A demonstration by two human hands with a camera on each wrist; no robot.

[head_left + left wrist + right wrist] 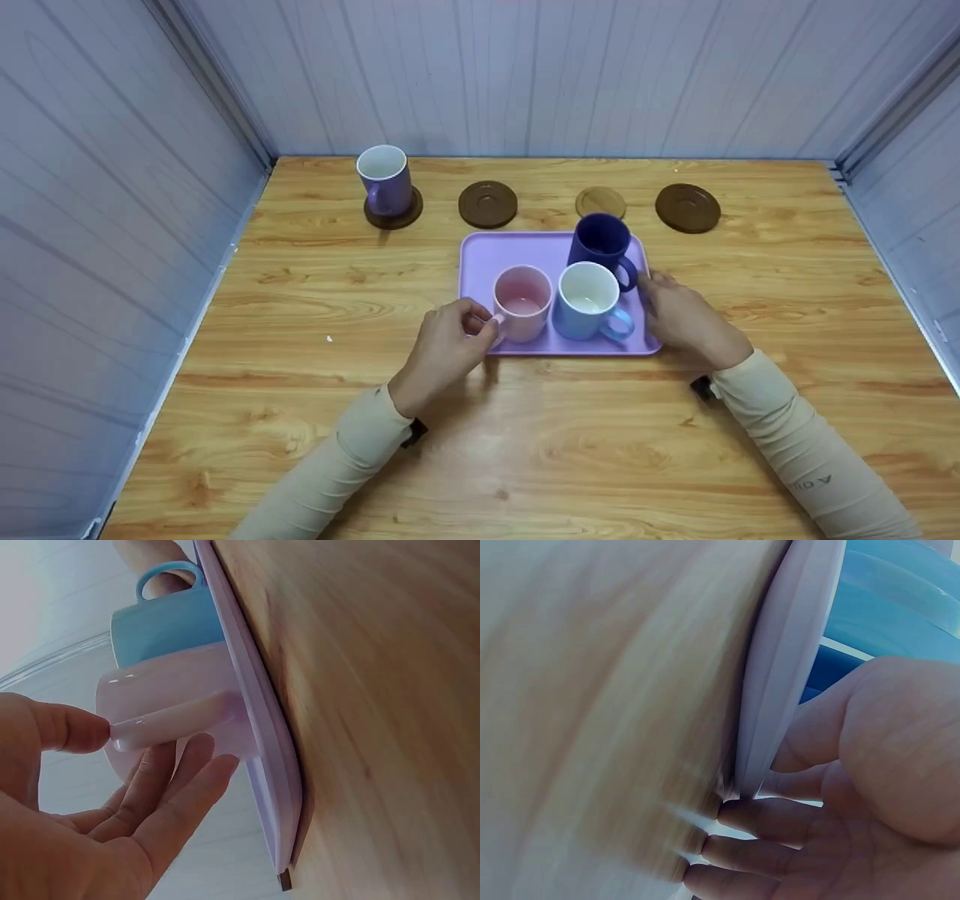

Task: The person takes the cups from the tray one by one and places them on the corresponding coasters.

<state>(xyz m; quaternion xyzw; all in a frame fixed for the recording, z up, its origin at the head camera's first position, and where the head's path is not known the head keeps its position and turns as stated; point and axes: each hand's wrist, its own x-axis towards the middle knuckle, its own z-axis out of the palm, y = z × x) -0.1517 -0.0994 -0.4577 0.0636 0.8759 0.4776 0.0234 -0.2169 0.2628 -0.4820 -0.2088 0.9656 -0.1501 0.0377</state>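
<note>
The lilac tray (517,251) carries a pink mug (523,307), a light blue mug (589,304) and a dark blue mug (600,244), all upright. My left hand (450,345) holds the pink mug's handle, thumb on its top and fingers behind it, as the left wrist view shows. At the tray's right edge, my right hand (686,315) grips the rim. In the right wrist view its thumb lies over the rim (784,667), while several fingertips (739,814) reach down to the table outside it.
Behind the tray, two dark brown coasters (487,204) and a lighter wooden coaster (600,202) lie in a row. A purple mug (386,184) stands on another dark coaster (405,217) at the back left. Pale panels (525,75) wall the table on three sides.
</note>
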